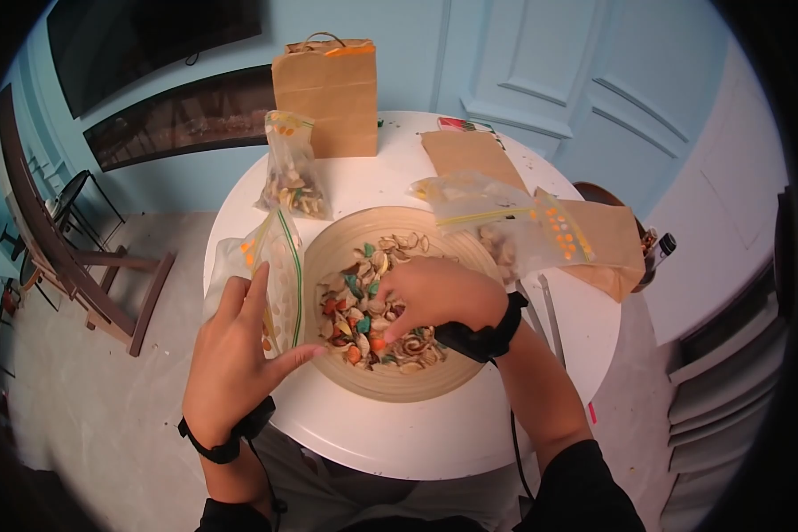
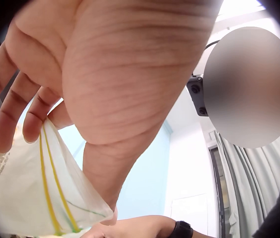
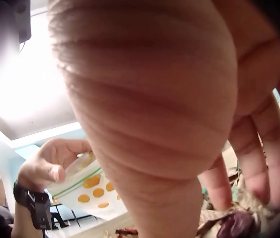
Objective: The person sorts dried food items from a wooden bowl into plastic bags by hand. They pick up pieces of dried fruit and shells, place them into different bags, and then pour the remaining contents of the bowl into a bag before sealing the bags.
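On the round table a wide wooden bowl (image 1: 337,377) holds potpourri (image 1: 359,332), dried pieces in beige, orange, red and green. Over it, my right hand (image 1: 443,297) reaches down with fingers (image 3: 251,168) loosely spread, their tips among the pieces; thumb and fingers stand apart. To the bowl's left, my left hand (image 1: 235,350) holds a clear zip bag (image 1: 279,288) with orange dots by its mouth. Its fingers (image 2: 11,116) lie against the bag near the yellow zip strip, and its thumb reaches toward the bowl. The bag's lower part is partly hidden behind this hand.
Behind the bowl stand a filled zip bag (image 1: 294,177) and a brown paper bag (image 1: 328,102). Another zip bag (image 1: 496,217) lies at the right over brown paper (image 1: 607,244). Metal tongs (image 1: 550,310) rest right of the bowl. A wooden frame (image 1: 53,239) stands left of the table.
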The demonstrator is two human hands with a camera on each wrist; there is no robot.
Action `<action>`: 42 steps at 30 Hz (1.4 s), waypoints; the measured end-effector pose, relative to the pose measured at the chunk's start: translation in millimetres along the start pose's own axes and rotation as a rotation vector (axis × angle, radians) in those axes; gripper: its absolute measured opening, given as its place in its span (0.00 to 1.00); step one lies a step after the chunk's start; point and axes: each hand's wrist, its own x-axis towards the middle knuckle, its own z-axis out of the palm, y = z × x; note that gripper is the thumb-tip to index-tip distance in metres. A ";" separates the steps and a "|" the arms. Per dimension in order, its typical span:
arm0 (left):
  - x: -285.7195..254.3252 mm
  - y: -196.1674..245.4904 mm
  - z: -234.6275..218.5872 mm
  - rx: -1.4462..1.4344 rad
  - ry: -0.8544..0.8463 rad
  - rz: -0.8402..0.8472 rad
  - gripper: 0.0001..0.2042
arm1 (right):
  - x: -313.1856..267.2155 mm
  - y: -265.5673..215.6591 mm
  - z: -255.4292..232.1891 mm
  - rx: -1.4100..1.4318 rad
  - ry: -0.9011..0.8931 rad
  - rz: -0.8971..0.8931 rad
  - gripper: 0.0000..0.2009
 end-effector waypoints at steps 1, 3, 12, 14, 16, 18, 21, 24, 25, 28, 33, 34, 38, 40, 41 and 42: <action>-0.5 0.6 -0.6 -0.009 -0.002 0.002 0.53 | 1.6 -0.7 1.8 0.011 -0.056 -0.011 0.14; -2.6 0.5 -1.5 -0.027 -0.006 0.003 0.53 | 5.8 7.6 4.2 0.009 -0.101 -0.016 0.13; -5.1 -6.2 0.5 -0.018 0.035 0.041 0.51 | 3.8 20.8 -9.7 -0.033 0.148 0.083 0.12; -5.1 -6.9 0.5 -0.019 0.040 0.044 0.51 | 4.2 18.0 -11.9 0.009 0.175 0.065 0.12; -5.2 -7.0 0.2 -0.018 0.039 0.042 0.51 | 4.3 17.2 -10.7 0.069 0.206 0.004 0.12; -5.4 -6.3 -1.2 -0.019 0.034 0.033 0.51 | 3.2 4.9 -18.1 0.091 0.171 0.047 0.12; -5.5 -6.8 -1.7 -0.017 0.036 0.034 0.52 | 1.5 -2.0 -23.8 0.089 0.168 0.055 0.12; -5.5 -5.9 -1.7 -0.018 0.026 0.030 0.51 | 3.0 1.3 -24.0 0.045 0.126 0.117 0.12; -5.1 -5.4 -1.4 -0.016 0.034 0.037 0.51 | 3.8 3.5 -23.7 0.026 0.102 0.152 0.12; -5.2 -5.2 0.2 -0.006 0.053 0.075 0.50 | 2.8 5.8 -23.1 -0.053 0.153 0.081 0.11; -4.4 -6.5 0.8 0.001 0.049 0.100 0.48 | -2.6 13.1 -22.0 0.062 0.226 0.030 0.11; -4.4 -7.1 1.6 -0.001 0.055 0.102 0.48 | -5.1 11.3 -25.0 0.048 0.209 0.061 0.10; -5.1 -7.4 2.6 -0.005 0.069 0.110 0.48 | -10.5 27.0 -17.9 -0.204 0.167 0.231 0.11; -4.9 -6.4 0.7 -0.006 0.061 0.104 0.48 | -13.8 24.1 -15.9 -0.391 0.165 0.312 0.16; -5.0 -5.1 -0.6 -0.009 0.052 0.093 0.48 | -13.6 24.8 -14.0 -0.388 0.163 0.290 0.16; -5.4 -4.4 -1.2 -0.013 0.042 0.081 0.48 | -12.5 26.6 -11.0 -0.385 0.159 0.268 0.16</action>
